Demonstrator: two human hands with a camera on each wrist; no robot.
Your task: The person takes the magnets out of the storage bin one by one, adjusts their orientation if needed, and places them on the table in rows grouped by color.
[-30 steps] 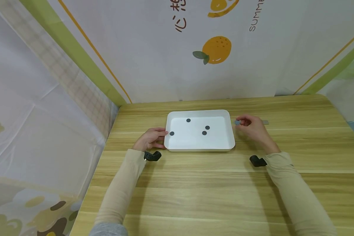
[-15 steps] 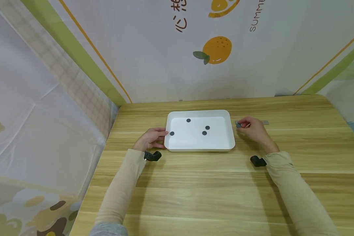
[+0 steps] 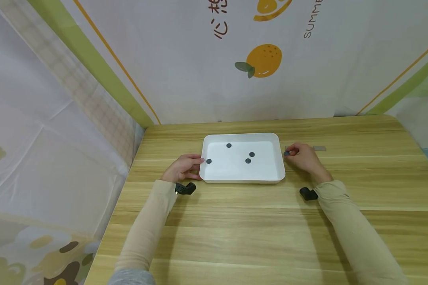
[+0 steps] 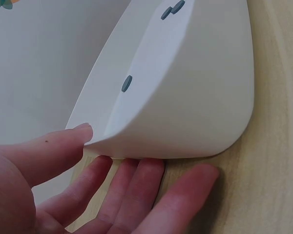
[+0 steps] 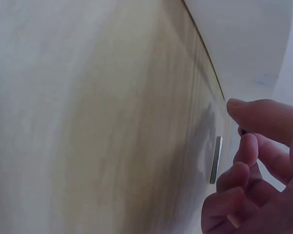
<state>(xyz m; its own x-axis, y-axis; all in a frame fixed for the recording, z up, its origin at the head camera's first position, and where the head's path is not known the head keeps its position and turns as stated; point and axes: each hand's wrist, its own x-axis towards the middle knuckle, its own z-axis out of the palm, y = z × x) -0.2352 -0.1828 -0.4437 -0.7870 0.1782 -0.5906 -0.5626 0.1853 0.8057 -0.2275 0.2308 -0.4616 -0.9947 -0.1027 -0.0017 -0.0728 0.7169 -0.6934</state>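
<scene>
My left hand grips the left end of a shallow white tray. In the left wrist view its thumb lies over the rim, and the fingers are against the outside wall. Several dark grey discs lie scattered on the tray floor. Just beyond the tray's right end, my right hand pinches another dark grey disc between thumb and fingertips. The right wrist view hides most of that disc behind the fingers. Something greyish shows faintly behind the fingertips; what it is I cannot tell.
A flat grey rectangular piece lies on the wooden table to the right of my right hand. Black wrist cameras sit at both wrists. A printed cloth hangs behind the table, and more cloth hangs at the left.
My right hand has shifted slightly toward me, and the disc in it has tilted and looks darker. More of the grey rectangular piece shows. The left hand keeps its hold on the tray.
</scene>
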